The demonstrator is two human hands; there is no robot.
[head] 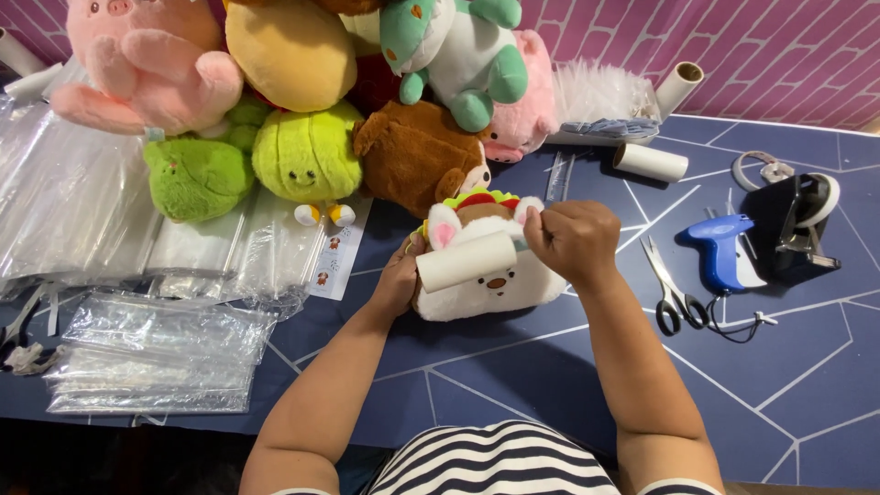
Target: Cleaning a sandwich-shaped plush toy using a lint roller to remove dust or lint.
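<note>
Both hands, left hand [396, 280] and right hand [573, 240], hold a white plush toy [490, 280] and a white roll [466, 260].

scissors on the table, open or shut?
Shut: the black-handled metal scissors lie flat on the blue table, blades together, handle loops side by side.

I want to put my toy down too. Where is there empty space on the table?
The blue table is bare near its front edge, between the arms, and right of the right hand below the scissors. It is crowded at the back with plush toys and at left with plastic bags.
</note>
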